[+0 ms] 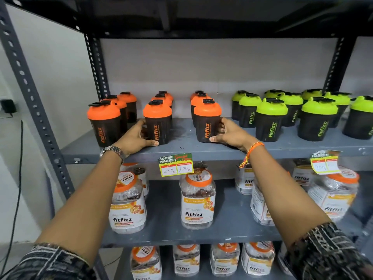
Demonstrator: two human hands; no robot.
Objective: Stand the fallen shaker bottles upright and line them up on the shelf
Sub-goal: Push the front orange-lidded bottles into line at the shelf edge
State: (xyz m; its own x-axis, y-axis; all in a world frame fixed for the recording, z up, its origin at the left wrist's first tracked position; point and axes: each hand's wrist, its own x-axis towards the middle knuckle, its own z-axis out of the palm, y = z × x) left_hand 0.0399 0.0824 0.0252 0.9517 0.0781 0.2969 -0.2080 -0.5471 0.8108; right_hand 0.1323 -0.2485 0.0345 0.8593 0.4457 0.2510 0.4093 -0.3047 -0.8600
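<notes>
The left hand (134, 138) gripped one upright orange-lidded shaker (157, 122); the right hand (228, 134) gripped another (207, 120), both on the grey shelf (181, 149) (none lay fallen). Sliding both gently, bases flat, would best even the front row.

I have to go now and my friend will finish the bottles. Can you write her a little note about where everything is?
Left hand grips the front shaker of the middle orange column. Right hand grips the front shaker of the right orange column. Every orange shaker and every green shaker on the top shelf stands upright; none lies fallen. Left: let go, and maybe straighten the columns, since the green ones look a bit uneven.
</notes>
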